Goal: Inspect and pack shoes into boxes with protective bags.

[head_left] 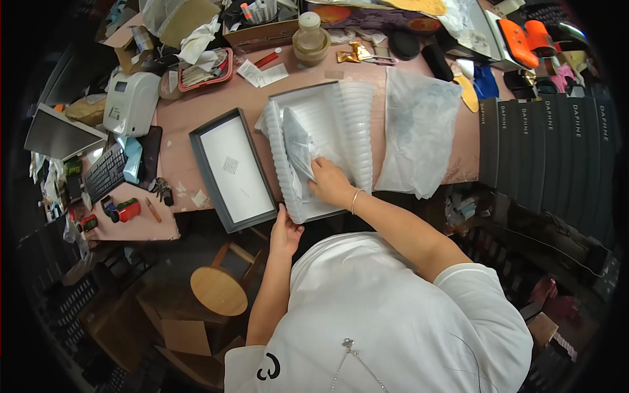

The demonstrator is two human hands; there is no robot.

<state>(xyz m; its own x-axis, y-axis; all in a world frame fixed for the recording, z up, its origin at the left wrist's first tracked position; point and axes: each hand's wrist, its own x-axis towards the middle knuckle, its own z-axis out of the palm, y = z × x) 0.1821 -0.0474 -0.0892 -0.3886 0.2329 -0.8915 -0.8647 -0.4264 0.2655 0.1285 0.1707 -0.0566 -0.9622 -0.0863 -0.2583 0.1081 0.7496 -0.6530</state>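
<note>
A shoe box (pixel 303 91) with a dark rim lies open on the table in front of me. Air-cushion wrap (pixel 357 134) lines it and stands up along both sides. Inside, near the left side, leans a bundle in thin greyish wrapping (pixel 297 141); what it holds is hidden. My right hand (pixel 332 186) reaches into the box, its fingers closed on the edge of the bundle. At the box's near left corner, my left hand (pixel 286 230) grips the edge, thumb up. Beside it on the left lies the box lid (pixel 226 147), white inside up.
A translucent white bag (pixel 419 131) lies flat to the right. Several dark shoe boxes (pixel 544 157) stand in a row beyond it. At left are a label printer (pixel 131 103) and a keyboard (pixel 106 171). A red basket (pixel 206 75) and jar (pixel 310 42) stand behind; a wooden stool (pixel 219 290) is below.
</note>
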